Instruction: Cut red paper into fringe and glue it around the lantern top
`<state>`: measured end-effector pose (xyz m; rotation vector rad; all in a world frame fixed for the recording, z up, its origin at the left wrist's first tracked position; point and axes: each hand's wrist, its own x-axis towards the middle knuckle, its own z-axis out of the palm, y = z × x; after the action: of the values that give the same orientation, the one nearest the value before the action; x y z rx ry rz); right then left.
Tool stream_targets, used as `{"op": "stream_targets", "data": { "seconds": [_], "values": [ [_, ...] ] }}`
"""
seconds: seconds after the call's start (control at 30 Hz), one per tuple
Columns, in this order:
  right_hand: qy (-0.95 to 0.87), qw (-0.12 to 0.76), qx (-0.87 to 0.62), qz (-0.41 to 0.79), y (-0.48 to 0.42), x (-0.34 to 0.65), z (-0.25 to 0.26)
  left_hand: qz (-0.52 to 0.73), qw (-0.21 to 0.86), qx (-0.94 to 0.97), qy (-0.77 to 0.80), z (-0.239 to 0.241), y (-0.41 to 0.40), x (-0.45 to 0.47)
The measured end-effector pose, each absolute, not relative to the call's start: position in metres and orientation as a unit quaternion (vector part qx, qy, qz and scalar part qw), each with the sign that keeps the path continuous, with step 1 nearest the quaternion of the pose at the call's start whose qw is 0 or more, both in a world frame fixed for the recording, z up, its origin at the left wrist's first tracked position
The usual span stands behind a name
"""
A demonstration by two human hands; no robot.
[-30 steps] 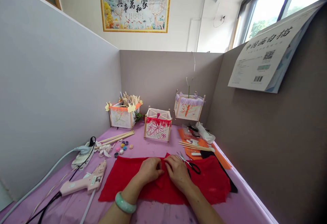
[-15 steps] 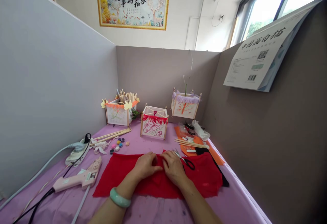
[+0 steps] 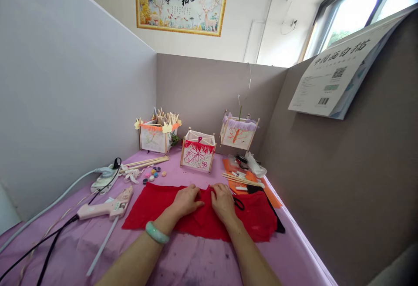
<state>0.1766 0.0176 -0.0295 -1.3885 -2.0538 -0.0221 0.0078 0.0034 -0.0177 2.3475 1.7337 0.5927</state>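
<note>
A red cloth [image 3: 153,210] lies spread across the table in front of me. My left hand [image 3: 188,200], with a pale green bangle on its wrist, has curled fingers gripping the cloth near its far edge. Just to the right, my right hand [image 3: 223,202] is closed on the same edge, where a small fold rises between the hands. Black-handled scissors [image 3: 240,204] rest on the cloth beside my right hand, which hides their blades. Some of my fingertips are hidden from view.
At left are a pink glue gun [image 3: 109,208] and a power strip [image 3: 106,180] with cables. Small paint pots [image 3: 152,178] sit behind the cloth. Three decorated lanterns stand or hang behind, one red-fringed [image 3: 197,155]. Wooden sticks [image 3: 243,180] lie on orange sheets at right.
My hands have drawn slightly apart at the cloth's far edge. The scissor blades, visible before, are now covered by my right hand. The camera view has shifted a little.
</note>
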Motion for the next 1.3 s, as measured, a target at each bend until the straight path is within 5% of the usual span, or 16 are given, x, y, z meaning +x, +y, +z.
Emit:
{"op": "stream_targets", "data": {
  "seconds": [0.27,0.47,0.83,1.13,1.3],
  "values": [
    [-0.758,0.307,-0.575,-0.007,0.022,0.179,-0.031,0.326,0.177,0.722,0.584,-0.026,0.019,0.002],
    [-0.746,0.263,-0.609,-0.057,0.02,0.177,-0.034,0.265,0.118,0.773,0.565,-0.024,0.009,0.008],
    [-0.731,0.433,-0.527,-0.002,0.032,0.182,-0.035,0.284,0.151,0.762,0.561,-0.027,0.01,0.007],
    [-0.659,0.561,-0.379,0.326,0.03,0.176,-0.028,0.493,0.361,0.651,0.451,-0.018,0.015,0.012],
    [-0.63,0.581,-0.347,0.38,0.025,0.17,-0.023,0.415,0.583,0.599,0.359,-0.008,-0.001,0.02]
  ]
}}
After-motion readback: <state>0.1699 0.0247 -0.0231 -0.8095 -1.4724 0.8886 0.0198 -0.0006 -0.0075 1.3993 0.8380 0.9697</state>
